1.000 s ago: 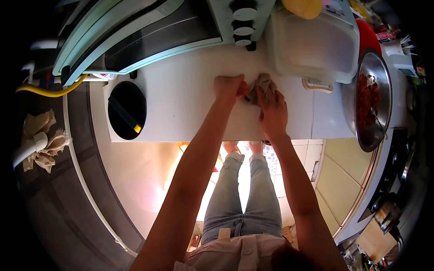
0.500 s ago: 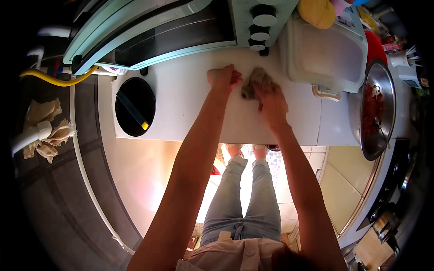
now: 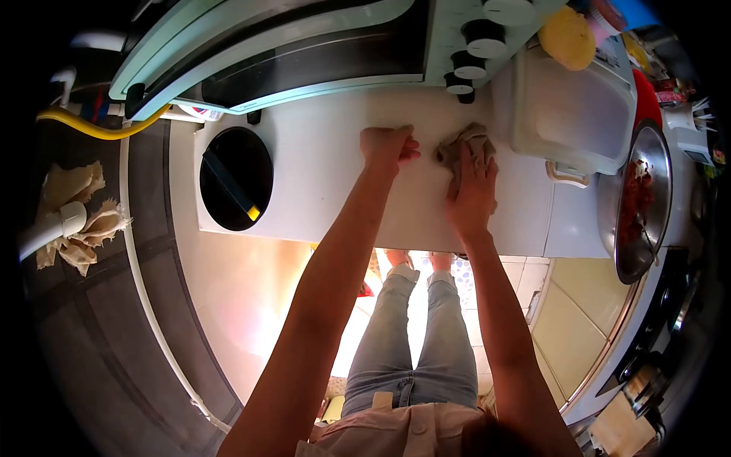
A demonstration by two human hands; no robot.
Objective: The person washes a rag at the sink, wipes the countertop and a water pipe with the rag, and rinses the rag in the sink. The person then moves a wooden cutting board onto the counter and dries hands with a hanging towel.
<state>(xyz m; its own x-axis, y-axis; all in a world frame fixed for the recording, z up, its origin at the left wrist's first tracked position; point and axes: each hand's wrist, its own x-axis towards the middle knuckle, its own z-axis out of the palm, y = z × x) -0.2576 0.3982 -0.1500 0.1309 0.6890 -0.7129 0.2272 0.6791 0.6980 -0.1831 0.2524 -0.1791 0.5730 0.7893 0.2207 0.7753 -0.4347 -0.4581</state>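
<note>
On the white countertop (image 3: 343, 202), my right hand (image 3: 474, 190) presses down on a crumpled grey-brown cloth (image 3: 461, 141), its fingers over the near side of it. To the left of the cloth, my left hand (image 3: 388, 148) is closed in a loose fist just above or on the counter. Nothing shows between its curled fingers, and its palm is hidden. Farther left lies a round black dish or lid (image 3: 236, 179) with a black and yellow bar-like tool (image 3: 228, 183) across it.
A pale green toaster oven (image 3: 320, 68) stands along the back. At the right are a lidded translucent box (image 3: 571, 110), a yellow fruit-like object (image 3: 567, 38) and a steel bowl (image 3: 661, 152) of reddish food (image 3: 636, 198). A yellow hose (image 3: 99, 134) runs at the left.
The cloth and my right hand have shifted right across the counter in the picture. My left hand stays a fist. The whole view has also shifted slightly.
</note>
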